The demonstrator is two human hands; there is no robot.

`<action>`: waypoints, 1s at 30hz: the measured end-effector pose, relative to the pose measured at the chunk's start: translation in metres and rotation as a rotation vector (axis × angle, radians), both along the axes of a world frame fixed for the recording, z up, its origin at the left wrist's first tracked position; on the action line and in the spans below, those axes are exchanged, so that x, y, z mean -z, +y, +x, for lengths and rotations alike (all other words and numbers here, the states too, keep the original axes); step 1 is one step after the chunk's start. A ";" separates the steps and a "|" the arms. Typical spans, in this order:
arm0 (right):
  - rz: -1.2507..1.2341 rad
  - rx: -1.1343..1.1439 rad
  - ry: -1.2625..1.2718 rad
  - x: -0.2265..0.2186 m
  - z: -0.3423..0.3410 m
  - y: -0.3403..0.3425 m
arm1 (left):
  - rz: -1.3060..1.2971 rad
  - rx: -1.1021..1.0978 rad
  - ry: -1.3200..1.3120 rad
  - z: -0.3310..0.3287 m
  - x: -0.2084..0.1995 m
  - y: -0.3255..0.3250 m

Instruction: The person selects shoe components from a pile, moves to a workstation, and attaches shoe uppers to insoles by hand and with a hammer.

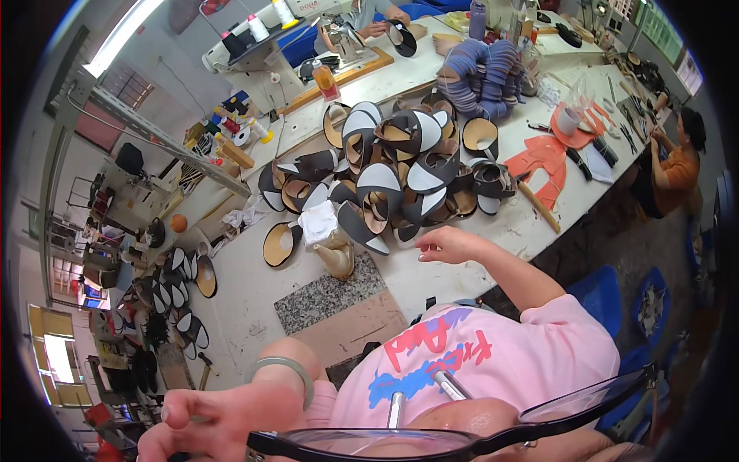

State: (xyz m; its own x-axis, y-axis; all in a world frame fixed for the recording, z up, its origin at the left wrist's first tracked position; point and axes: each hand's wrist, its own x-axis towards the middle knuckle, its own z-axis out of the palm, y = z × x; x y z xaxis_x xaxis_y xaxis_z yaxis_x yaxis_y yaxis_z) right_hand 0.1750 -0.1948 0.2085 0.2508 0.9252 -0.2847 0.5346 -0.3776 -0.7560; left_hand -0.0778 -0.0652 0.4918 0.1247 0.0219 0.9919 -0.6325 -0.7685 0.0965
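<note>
My right hand [449, 246] hovers just in front of a heap of black, white and tan shoe uppers [377, 183]; its fingers are loosely bent and apart, with nothing seen in them. Large at the lower left is my left hand [223, 420], raised close to the camera. Its fingers curl with a gap between them and nothing shows there; the lower edge cuts part of it off. On the table, a white block-like pad [319, 222] stands against the heap beside a tan pot with a spout [336, 260]. One tan-lined upper [281, 243] lies apart to their left.
A speckled stone slab [327, 294] lies before me. A hammer [205, 371] and more uppers [185, 269] are at left. Behind the heap stand an orange bottle [325, 81] and bundled blue pieces [481, 75]. Orange sheets [543, 165] and a wooden stick [539, 206] lie right. Other people sit nearby.
</note>
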 end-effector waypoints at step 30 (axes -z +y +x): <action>-0.202 0.733 -0.655 0.080 0.122 -0.087 | -0.364 0.218 -0.153 -0.051 0.066 0.056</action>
